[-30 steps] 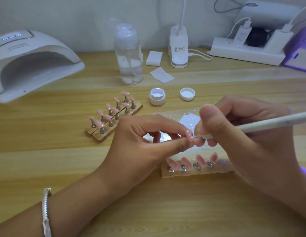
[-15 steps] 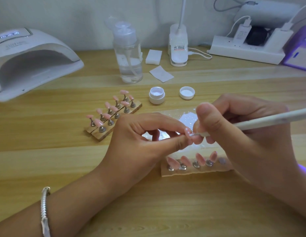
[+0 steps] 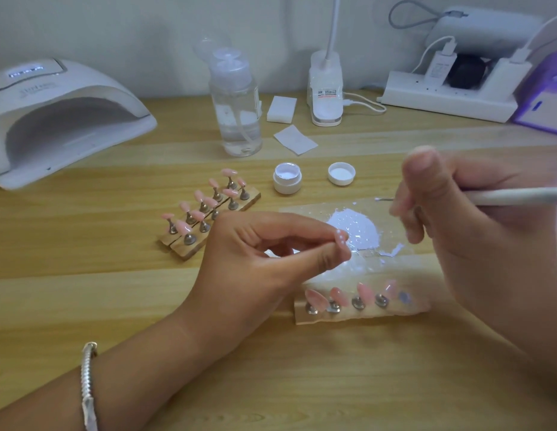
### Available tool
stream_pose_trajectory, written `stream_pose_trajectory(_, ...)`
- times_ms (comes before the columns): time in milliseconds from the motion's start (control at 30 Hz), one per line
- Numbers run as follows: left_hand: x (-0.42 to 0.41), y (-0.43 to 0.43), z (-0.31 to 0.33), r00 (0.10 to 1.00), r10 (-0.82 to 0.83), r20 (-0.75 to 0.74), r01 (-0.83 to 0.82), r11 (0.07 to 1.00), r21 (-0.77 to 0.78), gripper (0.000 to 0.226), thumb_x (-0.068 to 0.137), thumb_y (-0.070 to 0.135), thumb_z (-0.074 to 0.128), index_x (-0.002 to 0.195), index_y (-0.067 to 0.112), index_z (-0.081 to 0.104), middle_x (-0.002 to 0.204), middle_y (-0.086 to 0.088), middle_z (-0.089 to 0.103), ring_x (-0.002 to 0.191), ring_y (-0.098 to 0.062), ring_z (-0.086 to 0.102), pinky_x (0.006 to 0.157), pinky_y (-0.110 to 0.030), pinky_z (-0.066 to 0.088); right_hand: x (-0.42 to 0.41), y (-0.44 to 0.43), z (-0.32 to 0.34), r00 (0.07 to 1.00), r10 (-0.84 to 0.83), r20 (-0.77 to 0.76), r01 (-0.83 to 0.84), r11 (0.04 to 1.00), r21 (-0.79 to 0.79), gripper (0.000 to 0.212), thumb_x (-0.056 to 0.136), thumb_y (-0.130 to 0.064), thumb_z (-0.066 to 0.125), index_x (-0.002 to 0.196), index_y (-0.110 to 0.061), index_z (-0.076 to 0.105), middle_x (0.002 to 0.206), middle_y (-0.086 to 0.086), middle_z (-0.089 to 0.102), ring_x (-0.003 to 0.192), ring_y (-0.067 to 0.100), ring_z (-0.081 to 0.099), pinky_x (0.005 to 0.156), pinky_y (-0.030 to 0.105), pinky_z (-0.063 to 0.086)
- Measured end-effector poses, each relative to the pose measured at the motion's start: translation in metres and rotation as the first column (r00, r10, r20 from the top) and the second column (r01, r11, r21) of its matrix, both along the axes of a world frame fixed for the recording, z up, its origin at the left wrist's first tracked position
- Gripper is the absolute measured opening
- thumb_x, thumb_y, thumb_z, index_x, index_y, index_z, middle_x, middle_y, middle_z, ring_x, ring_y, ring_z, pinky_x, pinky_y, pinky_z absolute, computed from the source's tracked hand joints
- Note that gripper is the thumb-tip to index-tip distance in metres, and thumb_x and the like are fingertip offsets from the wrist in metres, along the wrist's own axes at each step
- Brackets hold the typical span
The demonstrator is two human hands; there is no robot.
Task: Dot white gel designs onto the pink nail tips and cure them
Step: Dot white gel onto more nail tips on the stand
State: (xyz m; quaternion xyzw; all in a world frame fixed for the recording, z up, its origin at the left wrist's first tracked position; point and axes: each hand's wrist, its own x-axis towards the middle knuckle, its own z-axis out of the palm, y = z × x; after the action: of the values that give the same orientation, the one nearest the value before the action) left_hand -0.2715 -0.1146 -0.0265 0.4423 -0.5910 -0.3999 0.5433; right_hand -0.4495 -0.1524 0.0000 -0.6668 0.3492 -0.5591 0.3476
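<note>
L hand (image 3: 255,259) grip pinches pink nail tip (image 3: 341,237); R hand (image 3: 451,225) grip clamps pen (image 3: 513,195), apart upper-right. Curing lamp (image 3: 69,101) label unreadable.

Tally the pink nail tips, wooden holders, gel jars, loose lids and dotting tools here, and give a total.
pink nail tips: 15, one of them pinched in the left hand
wooden holders: 3
gel jar: 1
loose lid: 1
dotting tool: 1
Total: 21

The pink nail tip (image 3: 341,238) carries white dots; the dotting tool (image 3: 516,195) is white, the table (image 3: 115,290) pale wood-grained.
</note>
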Motion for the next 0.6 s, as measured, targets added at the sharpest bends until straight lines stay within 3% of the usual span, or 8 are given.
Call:
stream_pose_trajectory(67, 0.0, 0.0, 0.001, 1.0, 0.0, 0.005, 0.001, 1.0, -0.008, 0.011, 0.071, 0.008, 0.083, 0.078, 0.016, 0.08, 0.079, 0.002, 0.078, 0.068, -0.008, 0.07, 0.061, -0.024, 0.055, 0.0, 0.003, -0.002, 0.993, -0.007, -0.117, 0.0, 0.998, -0.056, 0.033, 0.091, -0.053, 0.057, 0.073, -0.029, 0.069, 0.064, -0.01, 0.065, 0.059, 0.003, 0.059, 0.061, 0.011, 0.042)
stream_pose_trajectory(167, 0.001, 0.0, 0.001, 0.999, 0.028, 0.035, -0.028, 1.0, 0.006, 0.015, 0.071, 0.014, 0.085, 0.082, 0.021, 0.078, 0.079, 0.004, 0.078, 0.071, -0.011, 0.072, 0.064, -0.039, 0.057, 0.0, 0.006, -0.007, 0.963, 0.032, -0.267, -0.07, 0.988, -0.135, 0.032, 0.099, -0.048, 0.045, 0.099, -0.029, 0.07, 0.094, -0.015, 0.073, 0.099, 0.013, 0.067, 0.095, 0.022, 0.044)
stream_pose_trajectory(233, 0.001, 0.0, 0.001, 0.999, 0.046, 0.02, -0.047, 0.999, 0.027, 0.019, 0.069, 0.021, 0.085, 0.085, 0.024, 0.074, 0.079, 0.004, 0.078, 0.074, -0.017, 0.075, 0.068, -0.046, 0.057, 0.0, 0.005, -0.01, 0.958, 0.025, -0.287, -0.08, 0.98, -0.18, 0.037, 0.102, -0.045, 0.039, 0.098, -0.025, 0.07, 0.095, -0.013, 0.074, 0.103, 0.018, 0.067, 0.104, 0.031, 0.04)
stream_pose_trajectory(333, 0.001, -0.001, 0.003, 0.999, 0.045, -0.026, -0.043, 0.998, 0.051, 0.033, 0.068, 0.022, 0.083, 0.084, 0.028, 0.055, 0.078, 0.0, 0.077, 0.077, -0.023, 0.076, 0.064, -0.033, 0.051, 0.0, 0.006, -0.009, 0.965, 0.005, -0.263, -0.06, 0.977, -0.204, 0.033, 0.101, -0.047, 0.039, 0.092, -0.032, 0.066, 0.096, -0.011, 0.074, 0.105, 0.028, 0.067, 0.103, 0.036, 0.042)
stream_pose_trajectory(433, 0.001, 0.0, 0.004, 0.999, 0.035, -0.024, -0.033, 0.998, 0.054, 0.043, 0.068, 0.022, 0.082, 0.083, 0.029, 0.041, 0.079, -0.003, 0.078, 0.071, -0.021, 0.073, 0.064, -0.034, 0.047, 0.0, 0.007, -0.006, 0.964, 0.024, -0.265, -0.076, 0.98, -0.186, 0.02, 0.097, -0.048, 0.051, 0.088, -0.034, 0.062, 0.096, -0.014, 0.074, 0.108, 0.028, 0.066, 0.097, 0.038, 0.048)
stream_pose_trajectory(533, 0.0, -0.001, 0.005, 1.0, 0.029, -0.003, -0.029, 0.999, 0.038, 0.05, 0.071, 0.018, 0.084, 0.083, 0.025, 0.035, 0.081, -0.003, 0.078, 0.065, -0.018, 0.071, 0.06, -0.038, 0.047, 0.002, 0.008, -0.006, 0.961, 0.089, -0.263, -0.136, 0.977, -0.165, 0.025, 0.078, -0.025, 0.077, 0.086, -0.021, 0.054, 0.095, -0.009, 0.075, 0.106, 0.021, 0.068, 0.095, 0.047, 0.049)
stream_pose_trajectory(600, 0.0, 0.0, 0.005, 1.0, 0.025, -0.009, -0.024, 0.999, 0.036, 0.05, 0.073, 0.011, 0.082, 0.083, 0.023, 0.034, 0.081, -0.003, 0.078, 0.064, -0.02, 0.071, 0.057, -0.041, 0.05, 0.005, 0.009, -0.006, 0.963, 0.133, -0.232, -0.168, 0.976, -0.136, 0.034, 0.07, -0.009, 0.077, 0.087, -0.019, 0.05, 0.092, -0.004, 0.074, 0.103, 0.023, 0.068, 0.094, 0.049, 0.049)
